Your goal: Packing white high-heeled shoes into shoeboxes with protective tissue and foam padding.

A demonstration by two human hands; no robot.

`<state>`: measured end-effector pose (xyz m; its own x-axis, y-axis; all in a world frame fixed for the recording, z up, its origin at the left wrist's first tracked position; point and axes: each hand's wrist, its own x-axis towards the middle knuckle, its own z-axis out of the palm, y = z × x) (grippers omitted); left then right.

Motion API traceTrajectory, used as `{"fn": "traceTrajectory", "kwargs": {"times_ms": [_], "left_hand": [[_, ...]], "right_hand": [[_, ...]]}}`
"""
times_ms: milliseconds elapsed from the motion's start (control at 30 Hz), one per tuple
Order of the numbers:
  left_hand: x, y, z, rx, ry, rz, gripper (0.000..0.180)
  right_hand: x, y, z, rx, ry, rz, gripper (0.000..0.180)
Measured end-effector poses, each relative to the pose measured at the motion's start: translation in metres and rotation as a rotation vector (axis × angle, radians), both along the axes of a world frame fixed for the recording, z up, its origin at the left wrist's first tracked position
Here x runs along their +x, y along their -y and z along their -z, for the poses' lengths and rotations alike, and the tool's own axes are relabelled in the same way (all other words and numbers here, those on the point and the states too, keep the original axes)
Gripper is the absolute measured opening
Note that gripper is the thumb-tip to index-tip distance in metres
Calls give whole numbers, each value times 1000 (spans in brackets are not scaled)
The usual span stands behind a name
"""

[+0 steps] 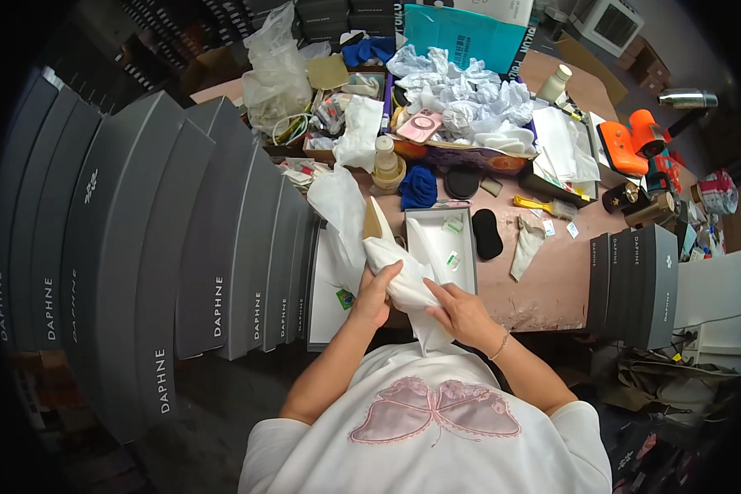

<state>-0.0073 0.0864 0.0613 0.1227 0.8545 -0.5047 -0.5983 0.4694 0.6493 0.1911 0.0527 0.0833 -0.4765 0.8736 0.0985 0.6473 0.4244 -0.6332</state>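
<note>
Between my hands is a shoe (374,221) with a pointed tan-and-cream end, partly wrapped in white tissue paper (403,276). My left hand (376,295) grips the wrapped shoe from the left, its thumb across the paper. On the right side my right hand (459,313) holds the paper with its fingers bent against it. The rest of the shoe is hidden by the wrapping. Just beyond lies an open grey shoe box (467,216) with white paper and small green-and-white packets in it. More loose tissue (335,202) hangs over a second box part (325,321) on the left.
Tall rows of dark grey shoe boxes (198,247) stand at left, with a few more (630,284) at right. Crumpled white paper (469,95) fills a carton behind. A yellow-handled brush (543,204), a black oval pad (487,234), a blue cloth (418,187) and bottles (385,156) lie around.
</note>
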Motion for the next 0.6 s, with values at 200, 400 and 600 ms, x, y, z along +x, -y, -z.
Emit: {"fn": "traceTrajectory", "kwargs": {"times_ms": [200,400,600], "left_hand": [[10,3,31,-131,249,-282,46],[-24,-31,8,-39,185,-343,59],[-17,-16,17,-106,251,-126,47]], "right_hand": [[-40,-16,-9,476,32,104,35],[-43,9,-21,358,-197,-150,48],[-3,-24,-43,-300,-144,-252,84]]}}
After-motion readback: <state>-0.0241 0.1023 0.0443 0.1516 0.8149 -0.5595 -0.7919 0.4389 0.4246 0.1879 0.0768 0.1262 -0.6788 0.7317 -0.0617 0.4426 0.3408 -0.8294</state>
